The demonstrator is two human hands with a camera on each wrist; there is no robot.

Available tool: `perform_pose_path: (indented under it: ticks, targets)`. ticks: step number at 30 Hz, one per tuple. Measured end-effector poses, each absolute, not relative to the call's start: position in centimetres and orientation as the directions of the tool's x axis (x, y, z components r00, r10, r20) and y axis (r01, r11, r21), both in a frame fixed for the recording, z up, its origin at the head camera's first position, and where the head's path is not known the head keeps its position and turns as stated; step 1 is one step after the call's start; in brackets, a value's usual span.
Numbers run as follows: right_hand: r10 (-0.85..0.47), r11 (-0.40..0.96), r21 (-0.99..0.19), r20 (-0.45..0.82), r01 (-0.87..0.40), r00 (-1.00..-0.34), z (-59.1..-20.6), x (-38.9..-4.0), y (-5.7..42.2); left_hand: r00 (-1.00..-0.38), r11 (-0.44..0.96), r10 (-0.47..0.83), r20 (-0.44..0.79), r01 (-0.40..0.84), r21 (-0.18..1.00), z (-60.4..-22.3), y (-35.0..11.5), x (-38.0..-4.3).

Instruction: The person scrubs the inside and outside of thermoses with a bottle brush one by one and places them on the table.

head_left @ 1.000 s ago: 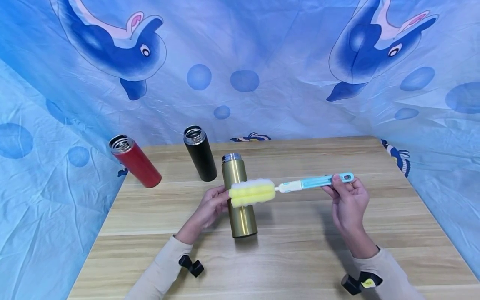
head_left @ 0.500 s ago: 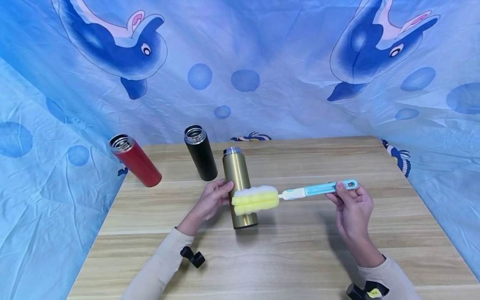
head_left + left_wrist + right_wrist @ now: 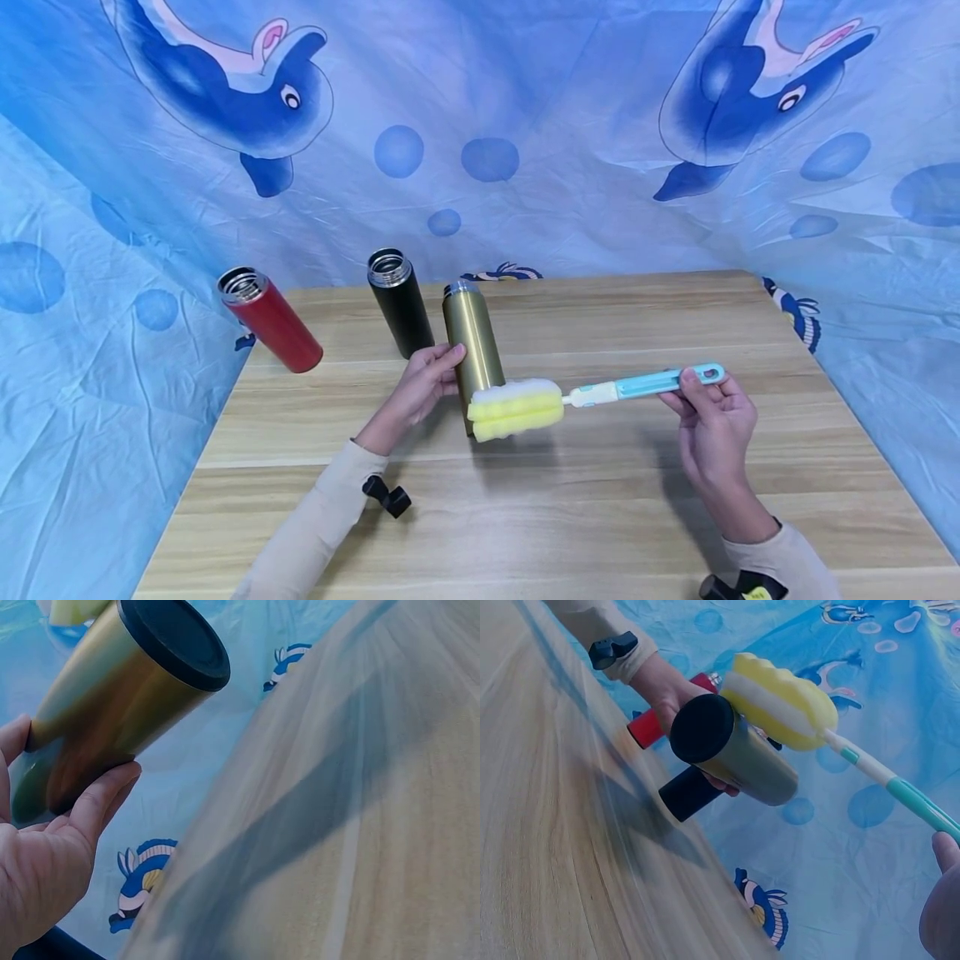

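Note:
A gold vacuum flask [image 3: 472,333], its metal-rimmed mouth uncapped, is gripped by my left hand [image 3: 422,385], thumb and fingers round its side. The left wrist view shows its dark base [image 3: 176,641] tilted up, and in the right wrist view the flask [image 3: 754,769] hangs clear of the table. My right hand [image 3: 716,429] pinches the blue handle of a bottle brush [image 3: 645,385] near its holed end. The brush's yellow and white sponge head [image 3: 517,408] points left and overlaps the flask's lower part in the head view.
A black flask [image 3: 401,312] without a lid stands just behind my left hand. Farther left stands a red one [image 3: 277,325], also uncapped. The wooden table [image 3: 570,517] ends at the back against a blue curtain [image 3: 570,200] printed with dolphins.
My left hand has carried the gold flask up and toward the back of the table. My right hand has shifted the brush slightly right and nearer the front, still holding it.

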State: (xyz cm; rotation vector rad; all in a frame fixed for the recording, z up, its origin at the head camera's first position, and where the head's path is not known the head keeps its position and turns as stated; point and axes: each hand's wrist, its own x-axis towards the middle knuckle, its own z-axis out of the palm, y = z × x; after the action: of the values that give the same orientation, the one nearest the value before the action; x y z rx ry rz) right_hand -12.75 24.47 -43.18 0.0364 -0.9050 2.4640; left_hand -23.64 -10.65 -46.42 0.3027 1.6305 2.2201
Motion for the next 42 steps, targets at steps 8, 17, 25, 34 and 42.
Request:
perform_pose_path:
  ticks: [8,17,25,34,42]
  targets:
    - [0.432,-0.652,-0.595,0.216,-0.469,-0.876,-43.2,-12.2,24.6,-0.915,-0.328,0.4,-0.047,-0.191,0.925,-46.0,-10.6,-24.4]
    - [0.41,-0.636,-0.604,0.264,-0.481,-0.873,-43.8,-11.6,24.7,-0.912,-0.336,0.407,-0.04,-0.191,0.923,-45.5,-10.3,-24.4]
    - [0.45,-0.559,-0.628,0.318,-0.541,-0.835,-44.8,-11.8,24.7,-0.918,-0.359,0.395,-0.037,-0.192,0.913,-45.2,-10.2,-24.3]
    - [0.426,-0.637,-0.584,0.277,-0.503,-0.861,-44.8,-11.6,25.0,-0.914,-0.349,0.405,-0.03,-0.185,0.919,-45.3,-10.0,-24.2]
    - [0.466,-0.648,-0.611,0.153,-0.454,-0.871,-45.3,-11.7,24.9,-0.923,-0.392,0.384,0.004,-0.159,0.906,-45.2,-9.9,-24.2]
